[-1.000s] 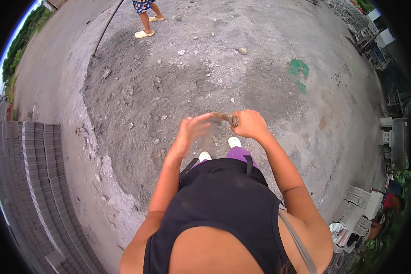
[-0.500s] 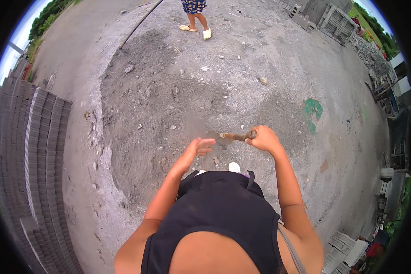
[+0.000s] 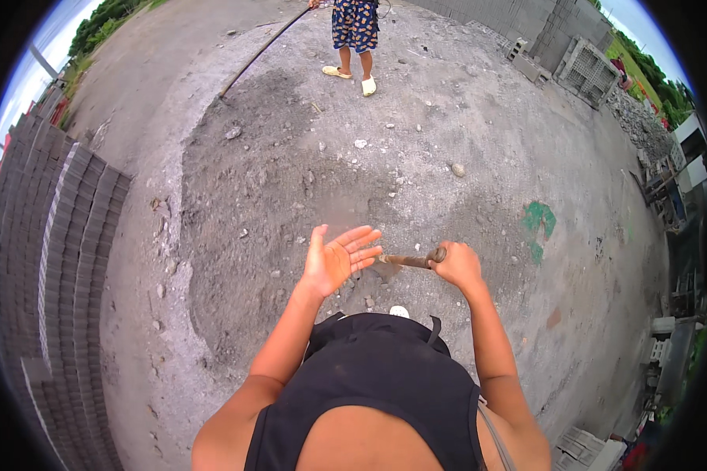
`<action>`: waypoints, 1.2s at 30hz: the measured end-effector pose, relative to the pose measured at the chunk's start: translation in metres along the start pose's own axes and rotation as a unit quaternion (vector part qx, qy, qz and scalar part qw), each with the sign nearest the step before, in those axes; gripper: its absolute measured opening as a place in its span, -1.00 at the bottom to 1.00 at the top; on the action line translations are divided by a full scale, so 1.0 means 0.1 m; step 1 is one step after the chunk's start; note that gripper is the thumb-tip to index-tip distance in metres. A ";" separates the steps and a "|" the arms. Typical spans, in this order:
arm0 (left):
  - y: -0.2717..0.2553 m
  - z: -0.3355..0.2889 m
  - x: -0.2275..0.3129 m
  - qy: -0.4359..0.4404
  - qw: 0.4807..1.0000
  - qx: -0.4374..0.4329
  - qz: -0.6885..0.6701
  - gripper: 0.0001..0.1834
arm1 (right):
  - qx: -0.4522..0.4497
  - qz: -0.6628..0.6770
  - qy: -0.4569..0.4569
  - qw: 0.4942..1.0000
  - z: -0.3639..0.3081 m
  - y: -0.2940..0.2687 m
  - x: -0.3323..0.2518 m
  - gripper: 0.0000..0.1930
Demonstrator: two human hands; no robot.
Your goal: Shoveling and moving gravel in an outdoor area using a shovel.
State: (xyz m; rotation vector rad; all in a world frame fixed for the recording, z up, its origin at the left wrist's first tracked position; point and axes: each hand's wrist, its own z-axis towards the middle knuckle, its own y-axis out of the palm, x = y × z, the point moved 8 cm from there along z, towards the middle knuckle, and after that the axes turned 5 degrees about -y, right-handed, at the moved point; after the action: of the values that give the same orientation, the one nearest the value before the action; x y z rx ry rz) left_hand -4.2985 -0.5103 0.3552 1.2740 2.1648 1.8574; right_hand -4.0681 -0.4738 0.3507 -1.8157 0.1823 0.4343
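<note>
My right hand (image 3: 458,265) is wrapped around the grip at the end of a shovel (image 3: 407,261) with a worn wooden handle. The shaft runs left from that fist, and the shovel's blade is mostly hidden behind my left hand and blurred. Palm up and fingers spread, my left hand (image 3: 340,257) is beside the shaft's left end and holds nothing. Beneath both hands lies a broad spread of dark grey sandy gravel (image 3: 251,188) with small stones in it.
Another person in patterned shorts (image 3: 355,27) stands at the far side, holding a long pole (image 3: 263,49) that reaches the gravel's edge. Stacked grey blocks (image 3: 78,235) line the left. A plastic crate (image 3: 587,72) stands far right; a round stone (image 3: 458,169) lies ahead.
My left hand has turned palm up and spread its fingers. My right hand, still on the shovel, sits slightly lower. More of the other person has come into view.
</note>
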 end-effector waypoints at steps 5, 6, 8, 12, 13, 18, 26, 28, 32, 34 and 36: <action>0.26 0.49 -0.09 0.000 0.997 -0.010 0.073 -0.17 | 0.035 -0.030 0.001 0.999 -0.11 -0.02 -0.10 -0.73; 0.34 0.67 -0.20 -0.021 0.995 -0.032 0.090 -0.17 | 0.054 -0.030 -0.004 0.998 -0.14 0.00 -0.10 -0.71; 0.38 1.01 -0.47 -0.060 0.989 -0.059 0.121 -0.17 | 0.074 -0.031 -0.019 0.997 -0.16 0.10 -0.08 -0.70; 0.08 1.57 -1.12 -0.090 0.972 -0.058 0.208 -0.13 | 0.233 0.032 -0.203 0.951 -0.37 -0.17 -0.33 -0.63; 0.01 1.59 -1.33 -0.127 0.971 -0.054 0.194 -0.12 | 0.314 0.096 -0.256 0.909 -0.50 -0.33 -0.37 -0.60; 0.16 1.74 -1.97 -0.157 0.948 -0.058 0.270 -0.12 | 0.390 0.205 -0.122 0.890 -0.59 -0.33 0.38 -0.49; 0.71 1.51 -1.47 0.064 0.883 -0.024 0.464 -0.34 | 0.466 0.286 -0.042 0.836 -0.55 -0.27 0.60 -0.48; 0.84 1.32 -1.37 0.171 0.807 0.007 0.566 -0.41 | 0.469 0.307 -0.032 0.828 -0.55 -0.24 0.61 -0.50; 0.93 1.02 -1.16 0.326 0.734 0.034 0.595 -0.52 | 0.467 0.317 -0.023 0.825 -0.54 -0.25 0.56 -0.54; 0.83 1.04 -1.14 0.342 0.730 0.009 0.592 -0.52 | 0.471 0.382 -0.004 0.795 -0.53 -0.20 0.61 -0.57; 0.53 1.27 -1.21 0.246 0.824 0.044 0.509 -0.54 | 0.473 0.365 -0.006 0.802 -0.53 -0.20 0.57 -0.59</action>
State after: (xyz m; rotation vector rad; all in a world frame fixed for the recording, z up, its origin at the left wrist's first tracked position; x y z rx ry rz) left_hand -4.1248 -0.4780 0.3050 2.5760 1.8574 2.6734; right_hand -3.9988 -0.5125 0.3593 -0.6839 0.9363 0.7207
